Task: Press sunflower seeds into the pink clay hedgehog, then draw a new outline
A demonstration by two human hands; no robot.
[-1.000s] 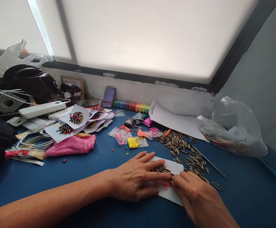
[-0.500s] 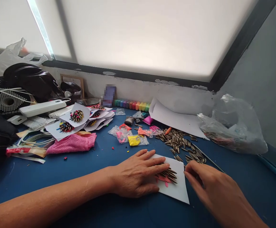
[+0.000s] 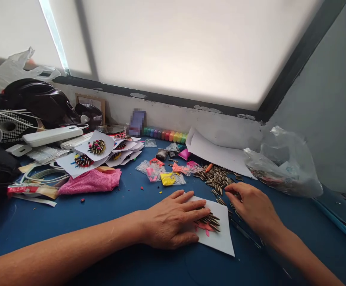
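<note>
- My left hand (image 3: 174,220) lies palm down with its fingers spread wide, resting over the left part of a small white card (image 3: 222,242).
- Just under and beside those fingers, on the card, I have a fan of striped seeds (image 3: 211,219), their tips pointing toward my right hand's side; part of the fan is hidden beneath my fingers.
- Pink clay (image 3: 207,233) shows along the near edge of that fan, to the right of my left thumb.
- My right hand (image 3: 252,206) is apart from the card, its fingers curled and thumb and forefinger brought close together; I cannot tell whether a seed is between them.
- Right at those fingertips, and stretching away beyond them, lies the loose seed pile (image 3: 217,176).
- A yellow clay packet (image 3: 168,179) sits beyond my left hand, well apart from it.
- A clear plastic bag (image 3: 288,174) rests beyond my right hand, to its right.
- A pink cloth (image 3: 91,182) lies beyond my left forearm.
</note>
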